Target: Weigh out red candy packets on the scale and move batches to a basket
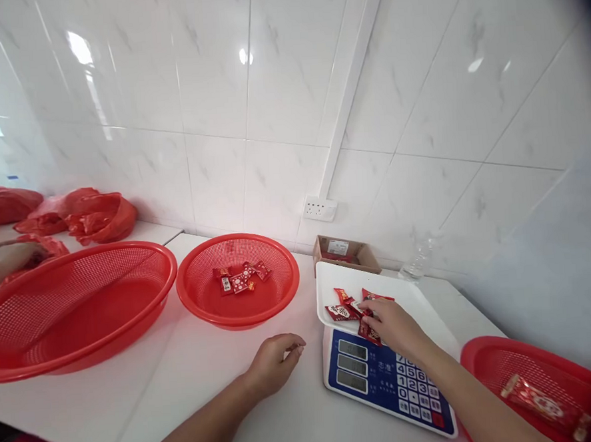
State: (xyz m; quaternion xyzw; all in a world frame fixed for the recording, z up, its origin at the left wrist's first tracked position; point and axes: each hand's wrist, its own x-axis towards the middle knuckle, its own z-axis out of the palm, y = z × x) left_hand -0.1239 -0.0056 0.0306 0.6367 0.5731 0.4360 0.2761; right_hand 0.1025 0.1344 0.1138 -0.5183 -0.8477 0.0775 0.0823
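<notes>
White tiled wall [216, 66] behind a white desk [307, 417]. Head view: red packets [340, 313] on the tray [339, 278] of the scale [385, 382], bunched toward the front rim. Right hand [392, 325] over them; pinching or merely touching, cannot tell. Left hand [278, 363] near the scale, fingers loosely curled, apparently empty. Likely trouble: front packet nudged off the rim; skewed reading from fingers pressing down.

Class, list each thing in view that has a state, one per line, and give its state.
Left hand: loosely curled, nothing visible in it
Right hand: fingers at the wrapped packets
Weighing tray: holding those packets
Scale displays: readings too blurred to read
Middle basket: upright, holding several small packets
Right basket: holding a longer packet, partly out of frame
Cardboard box: open-topped
</notes>
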